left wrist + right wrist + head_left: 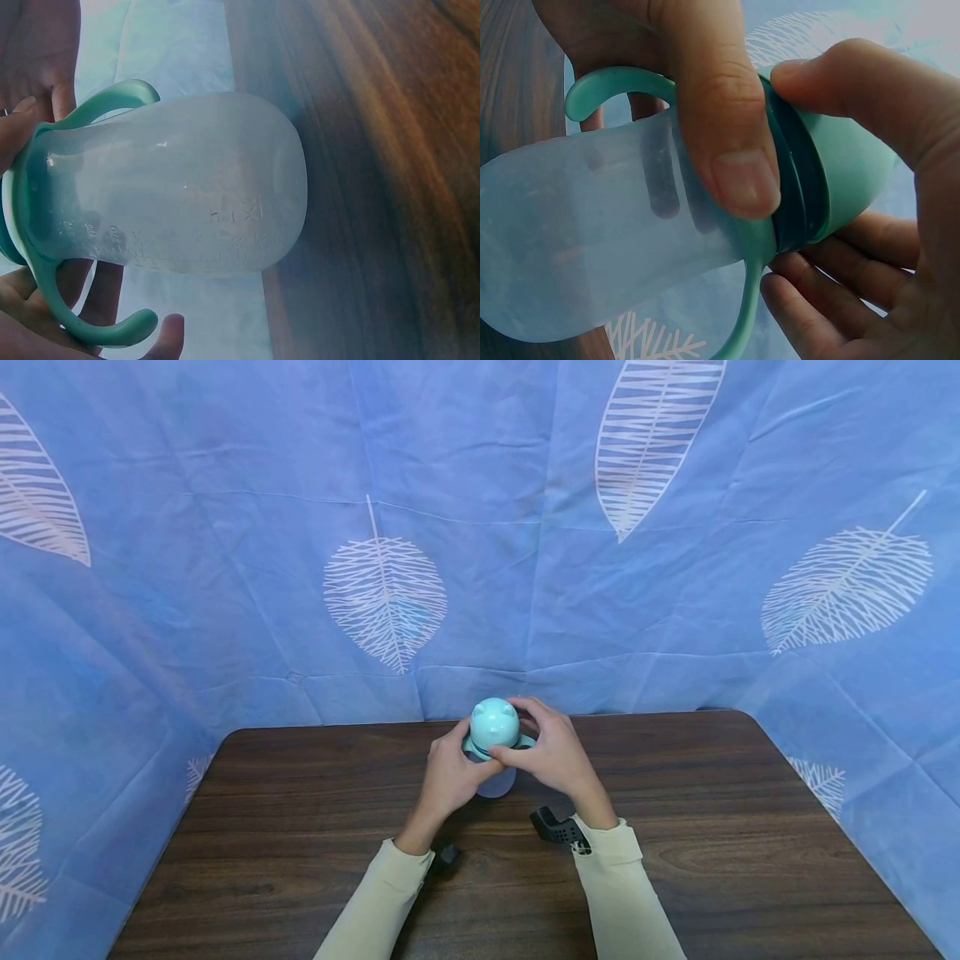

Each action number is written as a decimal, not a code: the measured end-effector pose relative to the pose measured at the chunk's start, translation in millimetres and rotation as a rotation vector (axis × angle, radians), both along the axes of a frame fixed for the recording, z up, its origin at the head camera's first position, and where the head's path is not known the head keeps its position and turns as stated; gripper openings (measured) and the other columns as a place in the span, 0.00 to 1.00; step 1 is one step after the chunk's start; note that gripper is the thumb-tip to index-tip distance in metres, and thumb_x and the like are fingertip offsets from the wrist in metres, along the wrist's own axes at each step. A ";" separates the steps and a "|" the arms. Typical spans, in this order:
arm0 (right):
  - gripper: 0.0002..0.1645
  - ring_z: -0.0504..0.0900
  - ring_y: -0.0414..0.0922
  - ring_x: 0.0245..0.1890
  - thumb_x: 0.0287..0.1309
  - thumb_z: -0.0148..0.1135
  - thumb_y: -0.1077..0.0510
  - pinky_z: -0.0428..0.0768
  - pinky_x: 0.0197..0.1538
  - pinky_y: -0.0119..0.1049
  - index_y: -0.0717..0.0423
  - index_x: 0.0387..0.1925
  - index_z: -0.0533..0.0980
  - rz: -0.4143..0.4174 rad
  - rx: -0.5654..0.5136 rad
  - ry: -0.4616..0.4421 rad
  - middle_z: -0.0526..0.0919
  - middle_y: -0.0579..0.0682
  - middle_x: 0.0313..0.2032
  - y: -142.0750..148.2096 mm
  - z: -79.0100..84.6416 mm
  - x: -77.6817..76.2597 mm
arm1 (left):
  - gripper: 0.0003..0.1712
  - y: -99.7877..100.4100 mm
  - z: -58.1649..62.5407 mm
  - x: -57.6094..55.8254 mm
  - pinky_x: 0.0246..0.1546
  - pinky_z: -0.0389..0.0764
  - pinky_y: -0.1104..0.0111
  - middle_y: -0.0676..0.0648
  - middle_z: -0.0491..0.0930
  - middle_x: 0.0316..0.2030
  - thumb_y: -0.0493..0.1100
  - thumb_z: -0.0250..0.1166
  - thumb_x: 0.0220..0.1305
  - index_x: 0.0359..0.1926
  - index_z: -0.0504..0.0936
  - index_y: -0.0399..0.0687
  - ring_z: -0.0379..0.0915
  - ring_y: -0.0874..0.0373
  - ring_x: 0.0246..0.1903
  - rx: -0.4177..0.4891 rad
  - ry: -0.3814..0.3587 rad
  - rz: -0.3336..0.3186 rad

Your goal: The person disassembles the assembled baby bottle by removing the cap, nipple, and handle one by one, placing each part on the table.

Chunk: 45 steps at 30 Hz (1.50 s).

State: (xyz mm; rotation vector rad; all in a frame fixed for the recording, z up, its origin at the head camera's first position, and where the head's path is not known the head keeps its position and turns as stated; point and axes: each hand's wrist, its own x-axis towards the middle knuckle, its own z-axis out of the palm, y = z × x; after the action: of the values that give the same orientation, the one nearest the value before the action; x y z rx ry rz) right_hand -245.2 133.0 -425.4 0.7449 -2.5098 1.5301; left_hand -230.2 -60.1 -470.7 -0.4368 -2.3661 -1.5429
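A baby bottle (187,187) with a frosted, see-through body is between both hands, near the far side of the table. It has turquoise handles (120,330) and a rounded turquoise cap (494,720) with two small ears. The left hand (452,774) grips the bottle around its neck and handle ring, its thumb laid across the front in the right wrist view. The right hand (550,752) holds the cap at its lower edge, thumb on one side and fingers on the other. A darker teal collar (791,172) shows under the cap. Whether the bottle's base touches the table cannot be told.
A dark wooden table (720,827) with rounded far corners lies under the hands. Behind it hangs a blue cloth (487,593) with white leaf prints, close to the table's far edge. A black strap (558,828) is on the right wrist.
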 end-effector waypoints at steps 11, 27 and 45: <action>0.44 0.84 0.62 0.65 0.59 0.86 0.58 0.84 0.63 0.58 0.65 0.72 0.76 -0.001 0.005 0.022 0.81 0.61 0.65 0.1 1.9 1.4 | 0.41 -0.1 1.2 1.9 0.61 0.77 0.36 0.37 0.87 0.58 0.49 0.81 0.64 0.72 0.79 0.35 0.83 0.38 0.57 -0.018 -0.026 0.015; 0.44 0.82 0.61 0.67 0.59 0.86 0.60 0.80 0.68 0.56 0.65 0.72 0.76 -0.004 -0.011 0.038 0.81 0.61 0.66 1.7 8.6 6.2 | 0.40 0.7 0.7 2.4 0.52 0.86 0.44 0.38 0.88 0.56 0.49 0.82 0.64 0.71 0.80 0.35 0.86 0.41 0.54 -0.001 -0.003 -0.001; 0.41 0.81 0.60 0.66 0.61 0.84 0.58 0.79 0.70 0.58 0.63 0.72 0.77 -0.023 -0.018 0.073 0.81 0.60 0.66 7.4 13.9 6.6 | 0.47 1.0 1.5 3.2 0.56 0.82 0.40 0.38 0.87 0.59 0.53 0.85 0.61 0.74 0.79 0.36 0.83 0.39 0.57 0.009 -0.045 0.028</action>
State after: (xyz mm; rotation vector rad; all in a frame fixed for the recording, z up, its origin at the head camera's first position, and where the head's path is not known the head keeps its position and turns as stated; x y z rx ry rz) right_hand -238.6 140.4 -411.4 0.7526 -2.4402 1.4882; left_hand -227.0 -59.1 -469.2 -0.3690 -2.3878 -1.5664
